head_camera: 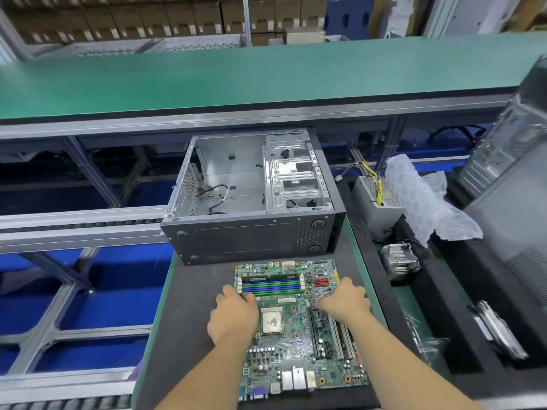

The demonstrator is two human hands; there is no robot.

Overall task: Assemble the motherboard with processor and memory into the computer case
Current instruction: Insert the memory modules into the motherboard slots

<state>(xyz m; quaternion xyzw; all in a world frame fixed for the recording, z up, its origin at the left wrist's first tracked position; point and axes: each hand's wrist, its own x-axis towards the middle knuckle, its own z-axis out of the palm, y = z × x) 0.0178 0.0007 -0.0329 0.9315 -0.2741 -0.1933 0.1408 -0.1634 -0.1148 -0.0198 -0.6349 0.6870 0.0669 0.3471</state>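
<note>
Green circuit board: the motherboard [296, 327] lies flat on the dark mat of the table [189, 335], nearest the viewer, its port side toward the person. The processor [271, 321] sits in its socket near the board's middle. One memory stick appears seated in the slots [270, 284] at the far edge, though blur leaves this uncertain.

The left hand [233, 316] rests on the board's left side, beside the processor, fingers [229, 291] reaching toward the memory slots. The right hand [344, 300] lies on the right side, fingers [347, 284] spread and slightly bent over the board near the red connectors. Neither hand is seen clamped round anything; whether the fingertips hook under an edge cannot be told.

Beyond the board, touching or just short of its far edge, stands the computer case [251, 199], open side up, interior bare except for a loose black cable [217, 193]. To the right, a power supply [377, 202], a heatsink [399, 260] and plastic wrap [426, 196] lie in a tray.

Judgement: board not yet lifted; installation is outstanding.

Risks:
- Palm pressure on components may bend pins or crack solder joints.
- The loose cable could be trapped beneath the board on lowering.
- A tilted entry could snag the rear ports against the case wall.
</note>
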